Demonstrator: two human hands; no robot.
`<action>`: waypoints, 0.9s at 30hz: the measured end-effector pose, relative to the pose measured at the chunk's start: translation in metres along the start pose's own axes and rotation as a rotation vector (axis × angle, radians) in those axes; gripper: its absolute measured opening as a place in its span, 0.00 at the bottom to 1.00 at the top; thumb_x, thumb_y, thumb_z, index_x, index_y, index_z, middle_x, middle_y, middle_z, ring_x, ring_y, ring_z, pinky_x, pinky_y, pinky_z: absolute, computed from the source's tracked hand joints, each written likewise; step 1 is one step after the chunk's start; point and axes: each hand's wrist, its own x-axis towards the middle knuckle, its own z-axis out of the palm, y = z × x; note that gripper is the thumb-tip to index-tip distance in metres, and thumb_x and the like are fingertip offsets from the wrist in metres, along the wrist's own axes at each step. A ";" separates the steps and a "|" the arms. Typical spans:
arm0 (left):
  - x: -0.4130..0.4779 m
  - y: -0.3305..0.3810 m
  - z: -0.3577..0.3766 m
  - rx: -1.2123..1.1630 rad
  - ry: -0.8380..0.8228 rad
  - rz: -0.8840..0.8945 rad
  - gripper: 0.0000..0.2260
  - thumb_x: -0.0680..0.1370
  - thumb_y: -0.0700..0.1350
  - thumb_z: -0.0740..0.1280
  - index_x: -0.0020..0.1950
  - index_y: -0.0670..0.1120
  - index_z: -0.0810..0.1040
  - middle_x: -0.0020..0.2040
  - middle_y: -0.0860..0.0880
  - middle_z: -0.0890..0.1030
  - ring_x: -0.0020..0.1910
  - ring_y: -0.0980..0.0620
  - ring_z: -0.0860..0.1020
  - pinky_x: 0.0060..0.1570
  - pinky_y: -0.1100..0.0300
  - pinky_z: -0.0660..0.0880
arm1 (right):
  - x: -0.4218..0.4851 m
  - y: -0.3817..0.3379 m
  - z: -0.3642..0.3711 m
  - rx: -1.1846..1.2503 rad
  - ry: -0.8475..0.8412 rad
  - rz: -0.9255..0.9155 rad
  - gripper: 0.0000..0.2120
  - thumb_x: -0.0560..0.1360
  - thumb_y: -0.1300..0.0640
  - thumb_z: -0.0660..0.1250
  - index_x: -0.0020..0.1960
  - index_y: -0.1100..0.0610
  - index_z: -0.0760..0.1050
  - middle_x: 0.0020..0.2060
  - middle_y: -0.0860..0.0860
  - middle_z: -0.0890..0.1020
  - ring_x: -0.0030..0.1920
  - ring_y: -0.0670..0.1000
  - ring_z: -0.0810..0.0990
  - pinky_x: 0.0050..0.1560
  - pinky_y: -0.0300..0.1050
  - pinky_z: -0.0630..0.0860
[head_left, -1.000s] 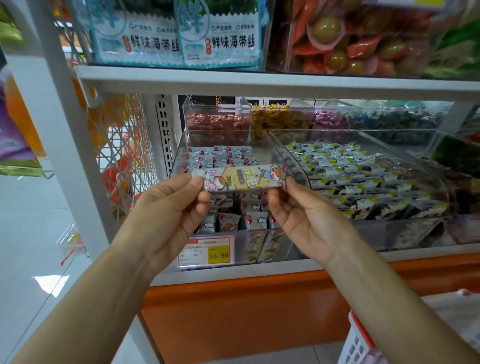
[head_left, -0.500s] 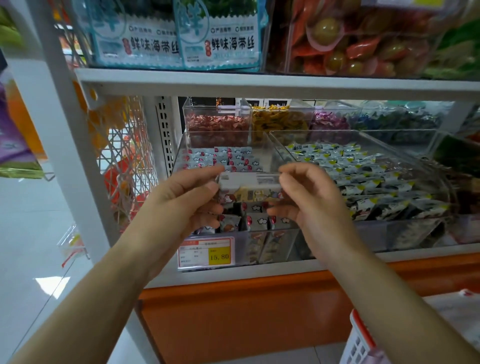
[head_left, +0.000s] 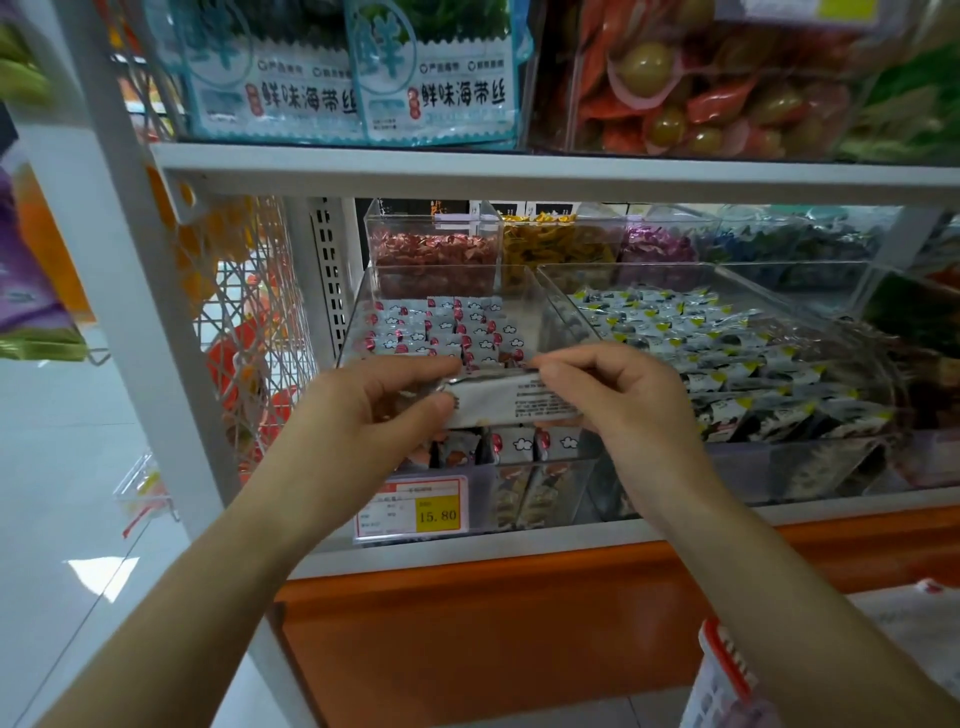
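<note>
The flat white snack packet (head_left: 511, 404) is lying between the left hand (head_left: 363, 415) at nine o'clock and the right hand (head_left: 618, 410) at three, above the clear plastic bin (head_left: 447, 268), the yellow price tag (head_left: 413, 506) hanging at six.

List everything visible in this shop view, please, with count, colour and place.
white rectangular snack packet: one, white with black print, held before left clear plastic bin
small wrapped sweets: many, white and red, in that bin
small wrapped packets: many, black, white, yellow, right clear plastic bin
paper price tag: one, red and yellow, left bin's front
flat seaweed bags: two, teal, upper left
white metal shelf board: one, white, beneath those bags
plastic basket: one, red and white, bottom right
left grip: one, holds packet's left end
right grip: one, pinches packet's right end
</note>
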 end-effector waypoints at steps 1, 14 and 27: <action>-0.001 0.001 0.000 0.039 -0.004 0.024 0.13 0.74 0.45 0.67 0.56 0.59 0.78 0.40 0.54 0.83 0.35 0.58 0.80 0.38 0.67 0.78 | 0.000 -0.001 0.000 -0.021 0.013 -0.019 0.04 0.73 0.56 0.68 0.43 0.52 0.82 0.37 0.46 0.83 0.40 0.43 0.80 0.41 0.36 0.77; 0.003 0.005 0.004 0.082 0.046 0.068 0.06 0.72 0.50 0.66 0.36 0.52 0.79 0.37 0.57 0.79 0.33 0.58 0.76 0.32 0.71 0.71 | 0.000 -0.002 0.003 -0.107 0.004 -0.164 0.07 0.73 0.59 0.69 0.37 0.52 0.81 0.33 0.47 0.82 0.35 0.41 0.79 0.37 0.30 0.74; 0.015 0.004 -0.020 0.156 -0.073 0.069 0.07 0.74 0.49 0.67 0.38 0.53 0.83 0.39 0.63 0.82 0.38 0.63 0.80 0.36 0.74 0.73 | 0.004 0.002 0.001 0.010 -0.084 -0.036 0.06 0.72 0.56 0.70 0.38 0.55 0.83 0.35 0.57 0.83 0.40 0.58 0.82 0.44 0.56 0.80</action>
